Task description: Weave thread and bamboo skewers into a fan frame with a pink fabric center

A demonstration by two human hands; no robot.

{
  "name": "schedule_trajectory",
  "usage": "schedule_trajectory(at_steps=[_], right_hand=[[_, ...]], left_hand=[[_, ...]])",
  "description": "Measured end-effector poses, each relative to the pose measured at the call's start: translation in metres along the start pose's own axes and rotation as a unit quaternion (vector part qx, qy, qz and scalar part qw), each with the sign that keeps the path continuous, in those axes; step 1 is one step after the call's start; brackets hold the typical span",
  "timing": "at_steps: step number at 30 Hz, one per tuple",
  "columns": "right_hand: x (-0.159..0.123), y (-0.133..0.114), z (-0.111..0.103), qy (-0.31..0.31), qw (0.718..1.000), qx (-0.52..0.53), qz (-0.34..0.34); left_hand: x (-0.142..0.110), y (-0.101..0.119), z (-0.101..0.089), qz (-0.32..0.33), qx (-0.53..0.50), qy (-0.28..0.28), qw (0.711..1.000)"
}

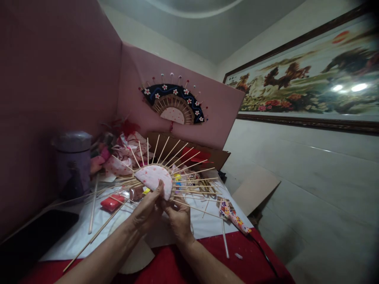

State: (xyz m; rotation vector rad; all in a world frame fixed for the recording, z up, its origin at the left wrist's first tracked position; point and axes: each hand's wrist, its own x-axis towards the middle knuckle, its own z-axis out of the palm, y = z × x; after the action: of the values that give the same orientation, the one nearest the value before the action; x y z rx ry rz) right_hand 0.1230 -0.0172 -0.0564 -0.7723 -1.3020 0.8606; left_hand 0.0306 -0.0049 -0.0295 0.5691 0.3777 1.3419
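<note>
Held up in front of me is a fan frame, a half-round piece covered in pale pink patterned cloth with thin wooden sticks spreading out from its curved edge. My left hand grips it at the lower edge, the thumb pressed flat on the cloth. Beside it my right hand pinches the lower right part of the frame near the woven rim; the fingertips are partly hidden. Past the sticks on the right lies a glue gun with a flowered body and a black cord.
A finished dark-blue fan with flowers hangs on the pink board behind. On the white sheet lie a red packet, loose sticks and a clear glue stick. A purple cup and a dark flat panel are at left; crumpled pink cloth sits behind.
</note>
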Motion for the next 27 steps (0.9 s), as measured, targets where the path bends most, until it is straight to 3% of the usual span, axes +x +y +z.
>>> schedule_trajectory(at_steps=[8, 14, 21, 25, 27], right_hand=[[0.001, 0.002, -0.004, 0.028, 0.999, -0.039, 0.009], [0.002, -0.004, -0.005, 0.012, 0.999, -0.047, 0.001], [-0.001, 0.002, -0.002, -0.052, 0.993, 0.025, 0.099], [-0.003, 0.001, -0.001, -0.063, 0.997, 0.0, 0.039], [-0.004, 0.001, -0.001, -0.07, 0.997, -0.016, 0.014]], left_hand=[[0.0, 0.005, 0.005, -0.034, 0.002, 0.042, 0.999], [-0.001, 0.007, 0.005, -0.002, 0.016, 0.037, 0.999], [-0.006, 0.008, 0.011, -0.078, 0.063, 0.025, 0.995], [-0.003, 0.007, 0.005, -0.042, 0.039, 0.059, 0.997], [-0.001, 0.008, 0.0, -0.057, 0.038, 0.029, 0.997]])
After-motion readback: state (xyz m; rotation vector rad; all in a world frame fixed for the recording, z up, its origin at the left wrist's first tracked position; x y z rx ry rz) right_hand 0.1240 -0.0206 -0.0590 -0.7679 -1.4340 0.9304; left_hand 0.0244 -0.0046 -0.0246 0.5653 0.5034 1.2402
